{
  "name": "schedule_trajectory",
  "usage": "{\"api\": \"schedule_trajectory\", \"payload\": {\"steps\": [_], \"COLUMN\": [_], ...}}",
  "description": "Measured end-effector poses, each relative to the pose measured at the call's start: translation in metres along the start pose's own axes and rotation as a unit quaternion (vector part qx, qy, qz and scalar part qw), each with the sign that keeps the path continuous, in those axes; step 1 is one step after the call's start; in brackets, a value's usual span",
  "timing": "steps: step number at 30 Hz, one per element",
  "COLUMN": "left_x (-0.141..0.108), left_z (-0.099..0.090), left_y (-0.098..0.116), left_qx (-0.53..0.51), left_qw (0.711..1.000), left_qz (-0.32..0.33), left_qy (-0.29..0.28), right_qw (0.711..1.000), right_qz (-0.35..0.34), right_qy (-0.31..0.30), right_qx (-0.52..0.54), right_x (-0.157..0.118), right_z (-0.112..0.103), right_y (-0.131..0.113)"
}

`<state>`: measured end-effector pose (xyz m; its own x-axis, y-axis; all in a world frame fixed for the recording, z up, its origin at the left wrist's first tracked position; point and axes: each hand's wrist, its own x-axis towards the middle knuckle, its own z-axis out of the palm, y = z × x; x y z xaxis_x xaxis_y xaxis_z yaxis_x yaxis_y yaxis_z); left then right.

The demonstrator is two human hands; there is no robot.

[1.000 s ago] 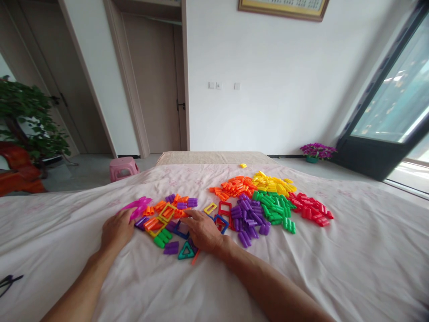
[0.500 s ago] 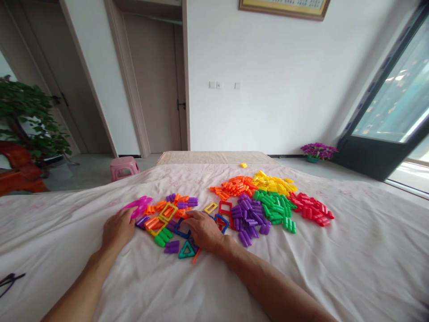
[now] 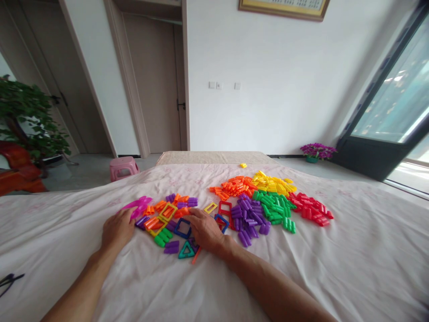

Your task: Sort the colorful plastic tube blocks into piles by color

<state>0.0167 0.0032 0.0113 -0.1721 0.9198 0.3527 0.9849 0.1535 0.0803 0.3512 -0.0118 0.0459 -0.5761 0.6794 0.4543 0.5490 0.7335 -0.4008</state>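
My left hand [image 3: 119, 230] lies at the left edge of a mixed heap of plastic toy pieces, fingers stretched out against a magenta piece [image 3: 141, 206]. Over the heap's right side is my right hand [image 3: 207, 230], its fingers reaching down to the left, close to an orange piece [image 3: 182, 213] and a dark blue square frame [image 3: 182, 228]. What lies under its palm is hidden. Yellow square frames [image 3: 168, 212], a green connector [image 3: 163, 238], a purple connector [image 3: 171, 247] and a teal triangle frame [image 3: 186, 250] lie between my hands.
Right of my hands are colour-grouped piles: purple [image 3: 250, 219], orange [image 3: 238, 185], yellow [image 3: 273, 183], green [image 3: 275, 207] and red [image 3: 311, 209]. A red frame [image 3: 225, 208] lies beside the purple pile. Dark glasses [image 3: 10, 281] are at far left on the wrinkled cloth [image 3: 301, 277].
My right hand has shifted slightly to the right, and more of the dark blue square frame shows beside its fingers. My left hand stays where it was.
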Motion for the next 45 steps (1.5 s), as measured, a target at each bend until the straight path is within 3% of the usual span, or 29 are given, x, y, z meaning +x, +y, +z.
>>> {"api": "schedule_trajectory", "payload": {"steps": [7,11,22,32,45], "left_x": [0.001,0.001,0.001,0.000,-0.001], "left_z": [0.002,0.001,0.001,-0.005,-0.002], "left_y": [-0.001,-0.001,0.000,0.003,0.002], "left_qx": [0.010,0.012,0.012,0.009,0.018], "left_qw": [1.000,1.000,1.000,1.000,1.000], "left_qz": [0.009,0.010,0.005,0.003,0.003], "left_qy": [-0.005,-0.003,-0.006,-0.009,0.000], "right_qw": [0.994,0.990,0.986,0.994,0.995], "right_qz": [0.035,0.069,0.117,0.074,0.077], "right_qy": [0.088,0.107,0.102,0.054,0.051], "right_qx": [0.054,0.059,0.062,0.055,0.037], "right_x": [0.000,0.000,-0.001,-0.001,-0.003], "right_z": [-0.006,-0.008,-0.001,-0.005,-0.002], "right_y": [0.004,0.006,0.013,0.010,0.014]}}
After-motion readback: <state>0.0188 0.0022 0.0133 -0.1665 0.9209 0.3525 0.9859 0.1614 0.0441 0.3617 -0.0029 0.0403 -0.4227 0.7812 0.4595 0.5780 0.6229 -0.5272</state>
